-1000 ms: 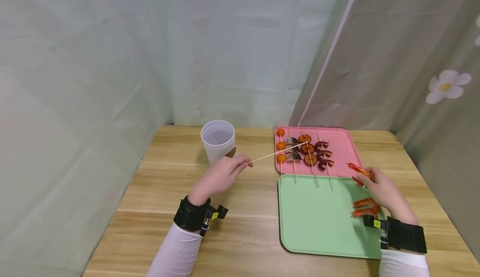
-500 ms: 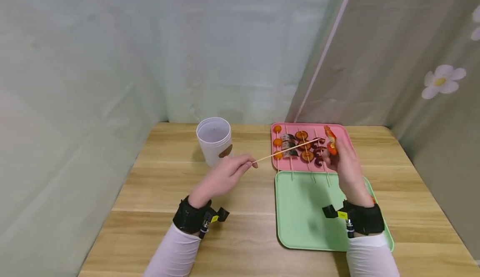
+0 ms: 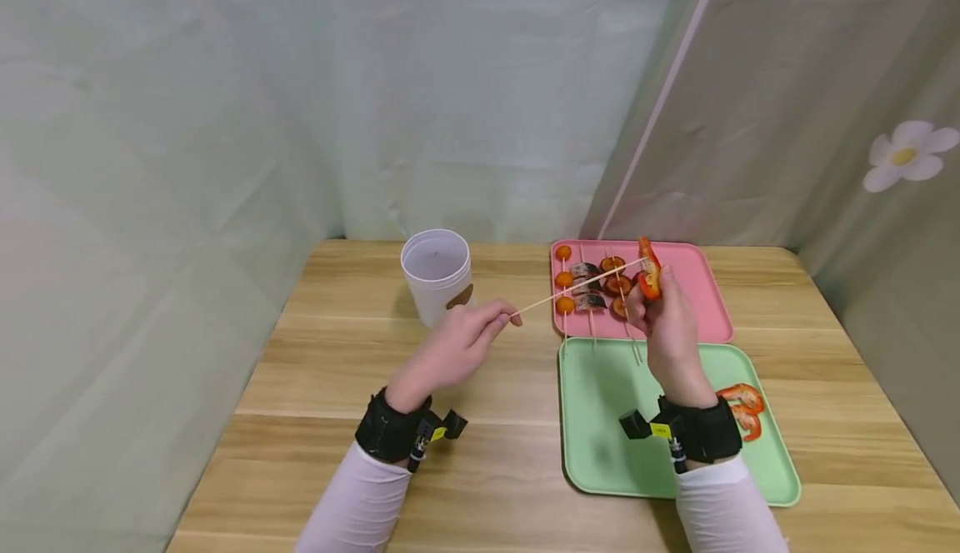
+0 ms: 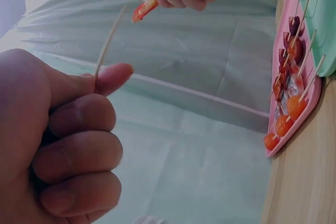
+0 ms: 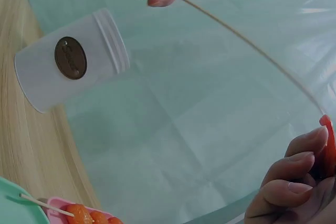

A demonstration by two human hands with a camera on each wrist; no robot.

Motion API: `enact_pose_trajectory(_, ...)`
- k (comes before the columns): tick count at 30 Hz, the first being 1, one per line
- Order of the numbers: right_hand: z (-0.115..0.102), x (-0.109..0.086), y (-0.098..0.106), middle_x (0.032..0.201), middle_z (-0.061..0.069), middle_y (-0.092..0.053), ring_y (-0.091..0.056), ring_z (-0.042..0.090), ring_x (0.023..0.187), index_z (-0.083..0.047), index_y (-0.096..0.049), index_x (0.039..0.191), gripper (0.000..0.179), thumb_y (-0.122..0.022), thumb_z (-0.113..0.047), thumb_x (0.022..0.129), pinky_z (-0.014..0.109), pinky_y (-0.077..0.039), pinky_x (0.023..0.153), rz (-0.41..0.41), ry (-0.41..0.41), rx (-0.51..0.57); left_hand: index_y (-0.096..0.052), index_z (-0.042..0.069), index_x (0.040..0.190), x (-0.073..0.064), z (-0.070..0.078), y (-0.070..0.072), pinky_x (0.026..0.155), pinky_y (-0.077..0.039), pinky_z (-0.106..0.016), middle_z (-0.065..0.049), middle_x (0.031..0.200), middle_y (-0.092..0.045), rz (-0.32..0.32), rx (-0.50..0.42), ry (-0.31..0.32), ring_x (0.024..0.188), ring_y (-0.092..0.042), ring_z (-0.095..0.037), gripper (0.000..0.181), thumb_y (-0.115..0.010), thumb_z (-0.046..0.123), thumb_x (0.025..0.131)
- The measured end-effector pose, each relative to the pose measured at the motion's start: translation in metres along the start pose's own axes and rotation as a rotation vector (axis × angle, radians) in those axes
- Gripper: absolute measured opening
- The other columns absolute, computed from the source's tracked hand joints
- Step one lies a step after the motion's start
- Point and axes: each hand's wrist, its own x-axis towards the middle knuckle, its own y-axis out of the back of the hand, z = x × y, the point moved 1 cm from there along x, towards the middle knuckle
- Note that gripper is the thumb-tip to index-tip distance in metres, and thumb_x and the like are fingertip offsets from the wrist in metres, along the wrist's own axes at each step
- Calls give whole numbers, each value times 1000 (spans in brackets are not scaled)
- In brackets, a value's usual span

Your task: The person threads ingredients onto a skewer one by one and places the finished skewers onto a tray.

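Observation:
My left hand [image 3: 453,345] pinches the end of a thin wooden skewer [image 3: 558,293] between thumb and forefinger, its other fingers curled in the left wrist view. The skewer slants up to the right. In my right hand [image 3: 671,341] is an orange-red shrimp [image 3: 649,270], held by fingers and thumb above the pink tray [image 3: 705,291]. The skewer's far tip comes right up to this shrimp; whether it has pierced it I cannot tell. On the green tray [image 3: 611,420], beside my right wrist, lie a shrimp [image 3: 742,394] and another shrimp [image 3: 746,422].
Loaded skewers lie on the pink tray: orange balls [image 3: 564,280], dark-skinned fish pieces [image 3: 588,286] and round brown slices [image 3: 613,265]. Dark curled pieces [image 4: 294,25] show in the left wrist view. A white cup [image 3: 438,286] stands beyond my left hand. Curtains hang behind the table [image 3: 315,370].
From the right part of the green tray, my right hand has carried the shrimp left and up to the skewer's tip. My left hand has stayed almost in place with the skewer.

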Motion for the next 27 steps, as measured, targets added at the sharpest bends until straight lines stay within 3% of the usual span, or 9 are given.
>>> enact_pose_trajectory(5, 0, -1, 0, 75, 0, -43, -38, 18, 68, -7, -47, 97, 52, -37, -54, 115, 32, -31, 69, 7, 13, -8, -73, 9, 119, 0, 1, 2, 70, -49, -32, 1, 97, -73, -17, 64, 19, 70, -50, -10, 22, -52, 10, 113)
enact_pose_trajectory(13, 2, -3, -4, 76, 1, -45, -43, 18, 69, -6, -46, 105, 53, -37, -57, 113, 29, -39, 71, -1, -10, -83, -73, 9, 118, 0, 1, 2, 61, -42, -29, 4, 75, -58, -36, 107, 47, 62, -42, -8, 22, -52, 11, 113)
enact_pose_trajectory(17, 3, -3, -6, 77, 6, -44, -45, 22, 71, -2, -46, 103, 49, -39, -49, 115, 28, -42, 72, -13, 64, -165, -74, 9, 118, 0, 0, 4, 58, -40, -28, 4, 79, -63, -25, 118, 41, 60, -41, -7, 21, -53, 9, 113)
enact_pose_trajectory(22, 5, -3, -9, 78, 13, -51, -47, 25, 68, 2, -51, 100, 39, -42, -31, 118, 28, -41, 65, -33, 219, -369, -74, 8, 117, 0, -2, 6, 61, -44, -28, 1, 93, -73, -15, 128, 17, 64, -48, -9, 21, -54, 8, 112)
enact_pose_trajectory(27, 6, -6, -12, 73, 13, -53, -45, 21, 61, 0, -51, 93, 36, -43, -24, 118, 31, -36, 58, -67, 266, -481, -74, 9, 113, -1, -5, 5, 64, -48, -29, 0, 97, -75, 11, 145, 9, 71, -56, -12, 19, -55, 7, 111)
